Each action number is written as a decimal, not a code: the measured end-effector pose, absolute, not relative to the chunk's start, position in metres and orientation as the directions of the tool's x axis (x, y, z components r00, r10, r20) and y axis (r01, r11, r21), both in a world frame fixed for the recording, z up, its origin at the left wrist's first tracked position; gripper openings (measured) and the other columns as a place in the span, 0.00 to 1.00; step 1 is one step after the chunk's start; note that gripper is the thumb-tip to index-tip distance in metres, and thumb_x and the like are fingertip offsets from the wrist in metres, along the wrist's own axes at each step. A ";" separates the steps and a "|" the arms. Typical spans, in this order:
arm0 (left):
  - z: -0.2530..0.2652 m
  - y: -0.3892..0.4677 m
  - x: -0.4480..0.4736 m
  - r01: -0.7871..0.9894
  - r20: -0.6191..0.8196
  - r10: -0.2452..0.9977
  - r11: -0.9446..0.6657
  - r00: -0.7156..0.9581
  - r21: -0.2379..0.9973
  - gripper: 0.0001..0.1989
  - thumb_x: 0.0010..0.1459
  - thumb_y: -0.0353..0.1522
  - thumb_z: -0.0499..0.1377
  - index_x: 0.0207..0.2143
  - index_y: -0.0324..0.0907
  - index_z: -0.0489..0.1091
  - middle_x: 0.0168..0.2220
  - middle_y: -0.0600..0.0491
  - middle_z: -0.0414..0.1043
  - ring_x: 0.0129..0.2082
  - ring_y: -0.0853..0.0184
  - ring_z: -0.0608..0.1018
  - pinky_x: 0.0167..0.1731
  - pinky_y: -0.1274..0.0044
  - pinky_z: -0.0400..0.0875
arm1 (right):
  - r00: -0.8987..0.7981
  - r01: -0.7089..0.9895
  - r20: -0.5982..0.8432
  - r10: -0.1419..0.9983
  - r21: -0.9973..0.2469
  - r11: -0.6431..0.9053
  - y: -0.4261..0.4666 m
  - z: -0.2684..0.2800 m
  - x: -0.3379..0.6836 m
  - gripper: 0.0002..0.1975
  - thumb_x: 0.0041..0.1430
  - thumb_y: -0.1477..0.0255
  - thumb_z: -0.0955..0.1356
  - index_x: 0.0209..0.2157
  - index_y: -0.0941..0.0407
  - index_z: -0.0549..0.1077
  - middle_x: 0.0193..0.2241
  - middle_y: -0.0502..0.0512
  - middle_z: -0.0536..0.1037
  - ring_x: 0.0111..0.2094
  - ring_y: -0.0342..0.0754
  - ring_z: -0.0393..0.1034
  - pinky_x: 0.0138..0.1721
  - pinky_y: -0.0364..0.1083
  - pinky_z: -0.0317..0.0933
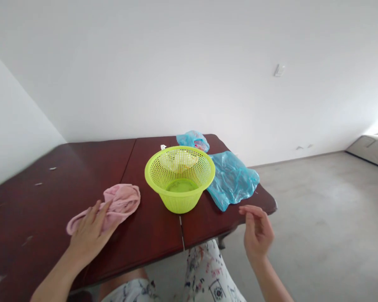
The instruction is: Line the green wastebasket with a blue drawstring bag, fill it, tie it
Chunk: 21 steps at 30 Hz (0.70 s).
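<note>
My left hand (93, 228) lies on a crumpled pink cloth (122, 199) on the dark red wooden table (151, 228). Its fingers are stretched out over the cloth's near part. My right hand (258, 230) hovers by the table's right front edge, loosely curled, with nothing visible in it. Just beyond its fingertips, a flattened blue plastic bag (233, 178) lies on the tabletop. A lime-green plastic basket (181, 203) with a mesh wall stands upright between the hands, touching neither. Its bottom shows, and nothing in it can be made out.
Behind the basket sits a bunched blue plastic bag (192, 138) with something reddish in it. A small white thing (163, 147) peeks over the basket's rim. White scraps (53, 168) dot the table's left side. The white wall (164, 75) borders the table's far edge.
</note>
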<state>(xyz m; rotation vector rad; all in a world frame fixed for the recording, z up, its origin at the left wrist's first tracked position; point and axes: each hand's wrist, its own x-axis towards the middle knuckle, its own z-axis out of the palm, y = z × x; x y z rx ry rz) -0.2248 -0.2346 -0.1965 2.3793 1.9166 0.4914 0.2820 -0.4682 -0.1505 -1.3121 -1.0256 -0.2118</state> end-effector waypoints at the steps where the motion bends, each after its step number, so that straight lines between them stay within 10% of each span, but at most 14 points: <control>1: -0.197 -0.232 -0.227 0.944 0.227 0.958 -0.229 0.175 0.238 0.38 0.75 0.50 0.51 0.78 0.37 0.65 0.80 0.29 0.64 0.80 0.35 0.67 0.75 0.44 0.65 | 0.623 0.660 0.686 0.376 -0.719 0.218 -0.472 -0.167 0.297 0.06 0.79 0.70 0.70 0.51 0.51 0.81 0.46 0.60 0.85 0.45 0.56 0.82 0.48 0.56 0.77; 7: -0.166 -0.232 -0.206 0.936 0.338 0.940 -0.161 0.049 0.312 0.40 0.75 0.53 0.52 0.73 0.32 0.70 0.79 0.24 0.63 0.79 0.26 0.64 0.76 0.38 0.59 | 0.336 0.881 0.546 0.767 -0.471 -0.051 -0.445 -0.196 0.340 0.28 0.77 0.58 0.71 0.73 0.49 0.75 0.74 0.66 0.76 0.76 0.68 0.68 0.78 0.73 0.57; 11: -0.151 -0.266 -0.182 0.896 0.403 0.915 -0.159 -0.024 0.414 0.36 0.75 0.53 0.57 0.73 0.40 0.71 0.82 0.31 0.60 0.83 0.26 0.56 0.78 0.32 0.48 | 0.319 0.886 0.330 0.888 -0.435 -0.157 -0.414 -0.187 0.338 0.18 0.76 0.59 0.70 0.60 0.50 0.83 0.69 0.64 0.82 0.72 0.67 0.73 0.80 0.78 0.43; 17: -0.164 -0.365 -0.137 0.644 0.461 0.887 -0.348 -0.009 0.682 0.20 0.77 0.50 0.58 0.52 0.45 0.78 0.57 0.39 0.84 0.61 0.46 0.84 0.71 0.55 0.74 | 0.369 0.766 0.469 0.803 -0.643 0.023 -0.426 -0.192 0.308 0.13 0.76 0.61 0.68 0.38 0.51 0.79 0.49 0.62 0.89 0.54 0.62 0.84 0.71 0.68 0.64; 21: -0.176 -0.422 -0.062 0.215 0.001 0.953 -0.069 0.302 0.974 0.31 0.77 0.62 0.54 0.48 0.47 0.81 0.43 0.46 0.86 0.43 0.52 0.88 0.47 0.63 0.84 | 0.475 0.502 0.493 0.729 -0.832 0.236 -0.474 -0.191 0.248 0.21 0.77 0.50 0.69 0.37 0.51 0.77 0.42 0.61 0.85 0.44 0.60 0.83 0.48 0.57 0.77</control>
